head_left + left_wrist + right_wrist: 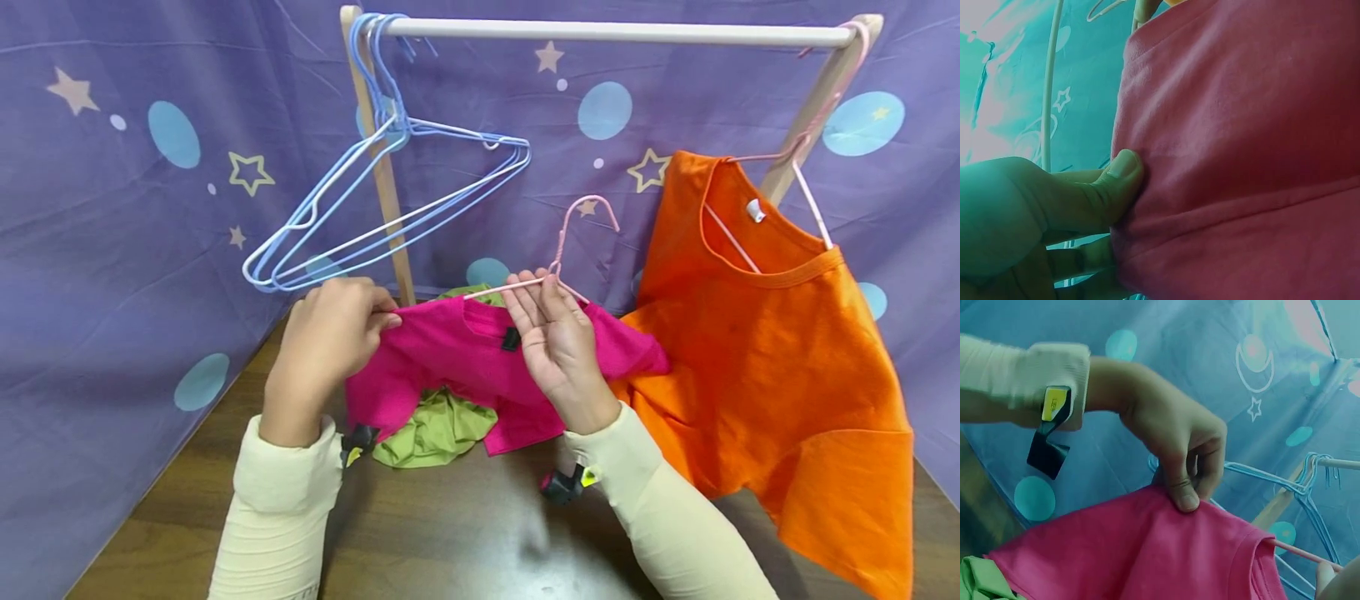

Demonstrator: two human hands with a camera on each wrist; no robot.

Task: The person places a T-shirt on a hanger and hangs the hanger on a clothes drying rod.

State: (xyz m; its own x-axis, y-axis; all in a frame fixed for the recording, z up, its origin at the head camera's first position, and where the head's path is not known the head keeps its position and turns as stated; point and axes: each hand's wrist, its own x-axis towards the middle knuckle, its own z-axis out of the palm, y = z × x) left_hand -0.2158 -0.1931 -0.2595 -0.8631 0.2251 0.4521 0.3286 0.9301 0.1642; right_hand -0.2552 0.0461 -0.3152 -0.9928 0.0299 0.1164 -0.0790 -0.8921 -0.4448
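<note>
A magenta T-shirt (480, 358) hangs on a pink wire hanger (567, 237), whose hook stands up free of the rail. My left hand (327, 342) pinches the shirt's shoulder between thumb and fingers, as the left wrist view also shows with the thumb (1124, 169) on the cloth. With the palm turned up, my right hand (555, 337) holds the hanger just below its hook, thumb against the wire. The shirt's neckline, with a black label (511, 338), lies between the hands. Inside the shirt the hanger's lower part is hidden.
Several blue and white hangers (390, 200) hang at the left end of a white rail (615, 32) with wooden posts. An orange T-shirt (780, 358) hangs on a pink hanger at the right end. Crumpled green cloth (438, 429) lies on the wooden table (450, 533) beneath the magenta shirt.
</note>
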